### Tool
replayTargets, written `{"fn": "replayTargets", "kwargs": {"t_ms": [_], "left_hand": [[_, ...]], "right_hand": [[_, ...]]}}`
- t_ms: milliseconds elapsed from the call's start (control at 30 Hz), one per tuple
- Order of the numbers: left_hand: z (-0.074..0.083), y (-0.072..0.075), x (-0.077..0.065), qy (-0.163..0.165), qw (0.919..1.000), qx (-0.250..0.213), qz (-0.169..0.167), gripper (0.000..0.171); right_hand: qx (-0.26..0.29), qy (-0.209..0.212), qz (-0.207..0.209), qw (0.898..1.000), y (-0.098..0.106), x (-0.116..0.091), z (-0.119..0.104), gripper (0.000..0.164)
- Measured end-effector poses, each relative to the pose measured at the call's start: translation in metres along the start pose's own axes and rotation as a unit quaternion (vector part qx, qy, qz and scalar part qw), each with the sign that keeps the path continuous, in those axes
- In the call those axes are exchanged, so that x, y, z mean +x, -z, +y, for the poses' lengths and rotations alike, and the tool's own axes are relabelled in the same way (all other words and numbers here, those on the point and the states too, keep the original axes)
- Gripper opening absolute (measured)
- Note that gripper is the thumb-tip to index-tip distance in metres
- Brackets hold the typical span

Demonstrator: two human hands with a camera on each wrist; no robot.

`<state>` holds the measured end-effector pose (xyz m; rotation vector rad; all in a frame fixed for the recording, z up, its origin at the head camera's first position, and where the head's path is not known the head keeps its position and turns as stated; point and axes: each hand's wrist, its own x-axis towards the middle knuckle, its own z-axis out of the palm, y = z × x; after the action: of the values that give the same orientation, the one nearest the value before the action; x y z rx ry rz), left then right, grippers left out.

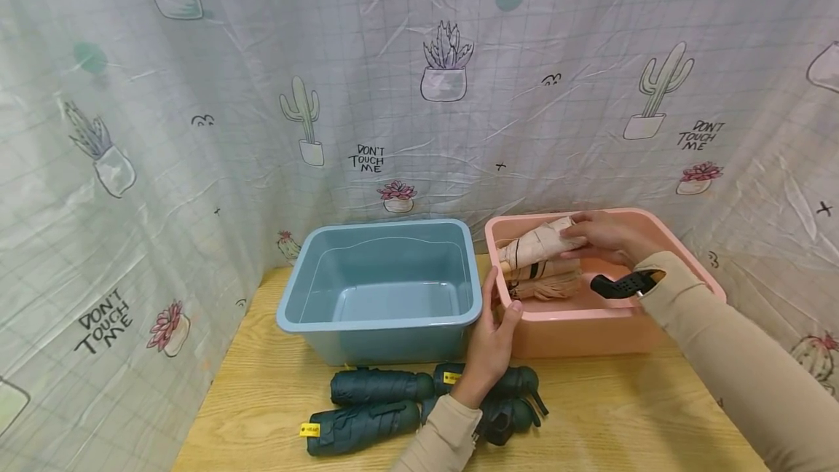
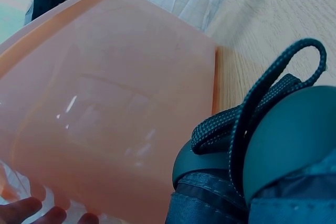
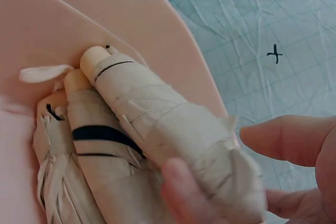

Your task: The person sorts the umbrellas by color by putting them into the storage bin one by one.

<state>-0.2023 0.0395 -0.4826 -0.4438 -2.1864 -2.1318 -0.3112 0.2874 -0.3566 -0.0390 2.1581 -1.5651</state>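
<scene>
Inside the pink bin (image 1: 590, 315) several beige folded umbrellas lie side by side. My right hand (image 1: 606, 235) holds the loose cloth end of the uppermost beige umbrella (image 3: 152, 108), fingers on one side and thumb on the other. Its handle end rests against the bin's left wall. At the bin's left front corner, my left hand (image 1: 488, 341) touches the rim, thumb in front and extended fingers along the side. Dark green folded umbrellas (image 1: 367, 425) lie on the table below that hand; the left wrist view shows their rounded handles (image 2: 299, 135) and a cord loop close up.
A blue bin (image 1: 380, 326) stands close to the left of the pink one, with nothing in it. Both sit on a wooden table (image 1: 249, 392) before a hanging cactus-print sheet (image 1: 367, 57). A black curved piece (image 1: 616, 286) sticks out by the right cuff.
</scene>
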Motion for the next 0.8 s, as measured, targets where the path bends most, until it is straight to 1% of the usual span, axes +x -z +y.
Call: {"fn": "replayTargets", "kwargs": {"t_ms": [100, 200, 267, 433, 500, 633, 800], "left_hand": [[0.000, 0.000, 0.000, 0.002, 1.0000, 0.003, 0.002, 0.065], [0.000, 0.000, 0.000, 0.002, 1.0000, 0.006, 0.003, 0.065], [0.000, 0.000, 0.000, 0.001, 1.0000, 0.008, 0.005, 0.065], [0.001, 0.000, 0.001, 0.001, 0.9999, 0.012, 0.007, 0.064], [0.001, 0.000, 0.000, 0.001, 0.9999, 0.011, 0.007, 0.065], [0.001, 0.000, 0.000, 0.003, 0.9999, 0.010, 0.008, 0.065], [0.001, 0.000, 0.000, 0.005, 0.9999, 0.011, 0.008, 0.064]], "right_hand": [[-0.024, -0.005, 0.009, 1.000, 0.004, -0.001, 0.000, 0.076], [-0.034, -0.007, 0.022, 0.999, 0.007, -0.004, 0.000, 0.069], [-0.047, -0.006, 0.039, 0.998, 0.009, -0.006, 0.000, 0.066], [-0.079, 0.004, 0.058, 0.995, 0.012, -0.012, -0.001, 0.070], [-0.092, 0.008, 0.055, 0.994, 0.013, -0.014, -0.002, 0.071], [-0.124, 0.008, 0.070, 0.990, 0.013, -0.021, -0.004, 0.068], [-0.144, 0.025, 0.082, 0.986, 0.011, -0.029, -0.005, 0.066]]}}
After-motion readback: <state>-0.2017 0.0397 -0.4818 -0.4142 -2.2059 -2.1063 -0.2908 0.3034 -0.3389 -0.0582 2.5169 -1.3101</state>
